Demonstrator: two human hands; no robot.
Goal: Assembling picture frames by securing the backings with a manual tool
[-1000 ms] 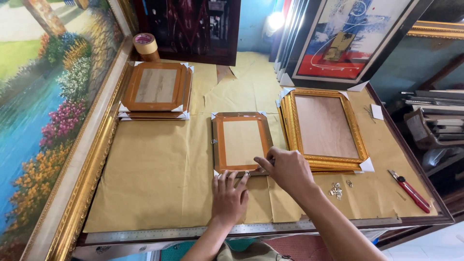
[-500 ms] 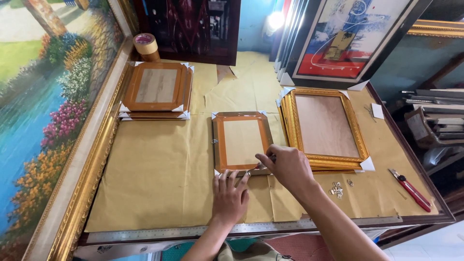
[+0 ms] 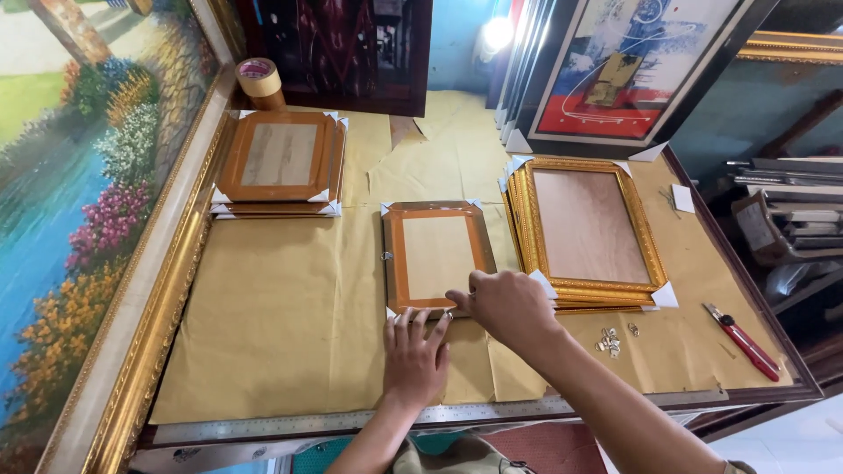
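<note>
A small brown picture frame (image 3: 436, 254) lies face down in the middle of the paper-covered table (image 3: 290, 325). My left hand (image 3: 414, 355) rests flat against its near edge, fingers spread. My right hand (image 3: 507, 307) sits at the frame's near right corner, fingertips pinched on something small at the edge; what it is I cannot make out. A little heap of small metal clips (image 3: 608, 341) lies to the right of my right hand.
A stack of gold frames (image 3: 590, 230) lies right of the small frame, a stack of brown frames (image 3: 279, 164) at the far left. A tape roll (image 3: 259, 81), a red cutter (image 3: 742, 341), a metal ruler (image 3: 351, 421) and large leaning paintings (image 3: 79, 193) surround the table.
My right hand has slid a little along the frame's near edge; the left hand stays pressed at the same spot. The frame has not moved.
</note>
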